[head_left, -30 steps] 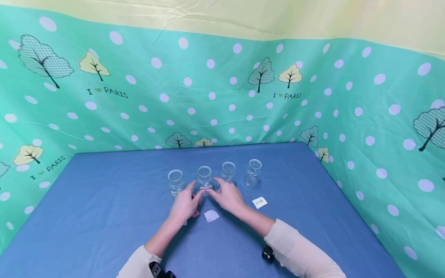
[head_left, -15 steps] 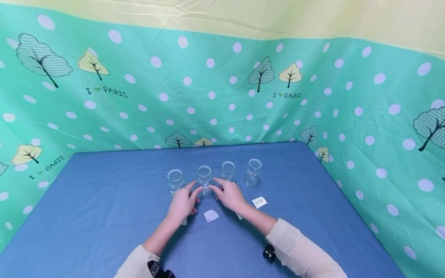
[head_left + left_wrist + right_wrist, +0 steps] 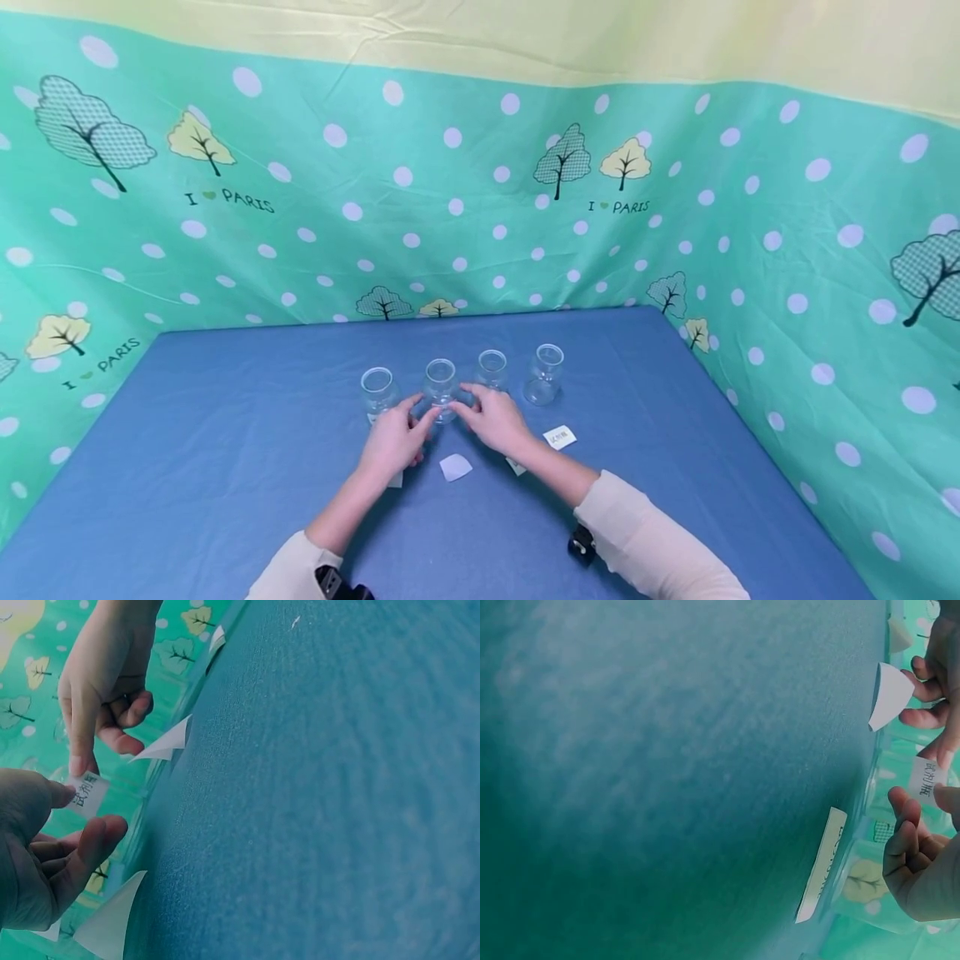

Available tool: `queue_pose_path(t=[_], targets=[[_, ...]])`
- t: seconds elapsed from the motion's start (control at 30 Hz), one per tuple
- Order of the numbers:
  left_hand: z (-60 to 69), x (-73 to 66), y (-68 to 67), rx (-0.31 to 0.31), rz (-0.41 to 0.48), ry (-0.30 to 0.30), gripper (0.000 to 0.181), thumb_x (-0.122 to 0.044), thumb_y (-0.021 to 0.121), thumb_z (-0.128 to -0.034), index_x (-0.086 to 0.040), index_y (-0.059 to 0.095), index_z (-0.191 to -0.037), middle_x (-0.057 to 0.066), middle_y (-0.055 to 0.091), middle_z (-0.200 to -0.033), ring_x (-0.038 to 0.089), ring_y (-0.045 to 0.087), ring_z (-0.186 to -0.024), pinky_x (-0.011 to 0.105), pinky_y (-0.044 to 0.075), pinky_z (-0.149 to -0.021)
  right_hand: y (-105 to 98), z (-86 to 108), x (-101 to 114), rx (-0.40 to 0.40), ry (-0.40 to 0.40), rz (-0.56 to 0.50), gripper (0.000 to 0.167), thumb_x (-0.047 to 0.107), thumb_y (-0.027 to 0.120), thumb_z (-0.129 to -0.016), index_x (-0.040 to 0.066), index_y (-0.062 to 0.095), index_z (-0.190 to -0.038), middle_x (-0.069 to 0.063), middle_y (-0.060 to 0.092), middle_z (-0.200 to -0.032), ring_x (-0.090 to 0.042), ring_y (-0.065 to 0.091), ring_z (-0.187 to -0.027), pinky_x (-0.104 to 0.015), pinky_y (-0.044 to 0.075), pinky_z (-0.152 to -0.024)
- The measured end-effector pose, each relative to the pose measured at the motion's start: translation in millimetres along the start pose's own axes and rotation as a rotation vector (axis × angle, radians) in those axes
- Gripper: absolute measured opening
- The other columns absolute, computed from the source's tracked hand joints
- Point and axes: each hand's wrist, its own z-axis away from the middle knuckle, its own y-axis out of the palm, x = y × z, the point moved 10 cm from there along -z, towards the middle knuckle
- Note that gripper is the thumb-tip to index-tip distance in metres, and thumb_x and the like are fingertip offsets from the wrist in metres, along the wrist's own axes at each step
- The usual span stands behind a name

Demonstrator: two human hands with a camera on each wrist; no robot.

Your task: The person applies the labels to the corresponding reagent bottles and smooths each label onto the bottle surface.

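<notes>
Held jar: clear glass jar [image 3: 441,383], second from left in a row of four, upright on blue cloth [image 3: 247,467], mouth uncovered
Label: small white label [image 3: 91,796] with dark printed characters, lying against front of held jar
Left hand: left hand [image 3: 392,440] gripping jar from left, fingers bent at its side, thumb on one end of label
Right hand: right hand [image 3: 495,419] gripping jar from right, thumb on other end of label, thumbs near each other
Other jars: leftmost jar [image 3: 378,385] just beside left hand; third jar [image 3: 492,371] partly behind right hand; fourth jar [image 3: 544,379] at far right
Slips: plain paper slip [image 3: 455,467] between forearms; printed slip [image 3: 559,437] right of right wrist
</notes>
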Motion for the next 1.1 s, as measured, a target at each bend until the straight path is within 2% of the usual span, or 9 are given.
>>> queue_pose_path(t=[0.13,0.4,0.5,0.6,0.77,1.1], targets=[[0.2,1.0,0.0,0.002,0.012,-0.005,0.057,-0.045,0.055,-0.091,-0.007,0.049,-0.134,0.002,0.065,-0.064,0.012,0.054,-0.039,0.027,0.047,-0.048,-1,0.7,0,0.001,-0.006,0.005,0.045,0.037,0.059,-0.09,0.01,0.057,-0.127,0.0,0.06,-0.056,-0.006,0.047,-0.044,-0.022,0.036,-0.044],[0.7,1.9,-2.9,-0.026,0.055,0.002,0.044,-0.032,0.052,-0.0955,-0.007,0.052,-0.131,0.006,0.065,-0.066,0.011,0.053,-0.038,0.027,0.046,-0.041,-2,1.1,1,-0.012,-0.016,0.014,0.038,0.03,0.056,-0.093,0.011,0.058,-0.126,0.002,0.06,-0.055,-0.004,0.049,-0.046,-0.022,0.039,-0.053],[0.4,3.0,-1.9,-0.02,0.06,-0.003,0.042,-0.027,0.053,-0.0958,-0.006,0.051,-0.132,0.007,0.064,-0.066,0.011,0.053,-0.039,0.026,0.047,-0.041,-1,-0.3,-1,-0.002,-0.005,0.028,0.04,0.03,0.058,-0.092,0.01,0.058,-0.127,0.003,0.06,-0.055,-0.005,0.05,-0.046,-0.022,0.04,-0.05],[0.0,2.6,0.0,-0.011,0.062,-0.005,0.044,-0.024,0.056,-0.0939,-0.004,0.049,-0.133,0.007,0.064,-0.065,0.01,0.053,-0.038,0.026,0.047,-0.04,6,-1.8,-4,0.042,0.015,0.056,0.046,0.031,0.061,-0.09,0.008,0.054,-0.13,0.006,0.059,-0.056,-0.004,0.052,-0.048,-0.022,0.041,-0.049],[-2.2,2.3,5.0,0.007,0.04,-0.006,0.051,-0.024,0.059,-0.092,-0.002,0.045,-0.135,0.006,0.063,-0.063,0.01,0.052,-0.036,0.026,0.046,-0.038,16,-3.4,-6,0.099,0.03,0.097,0.055,0.035,0.062,-0.089,0.004,0.051,-0.132,0.007,0.06,-0.057,-0.002,0.055,-0.05,-0.022,0.043,-0.051],[-4.9,6.6,7.2,0.024,0.024,-0.01,0.045,-0.026,0.055,-0.0944,-0.002,0.05,-0.132,0.005,0.062,-0.063,0.011,0.053,-0.038,0.025,0.046,-0.039,12,-3.8,-3,0.083,0.012,0.148,0.045,0.036,0.058,-0.091,0.007,0.057,-0.127,0.007,0.059,-0.057,-0.001,0.054,-0.051,-0.022,0.044,-0.055]])
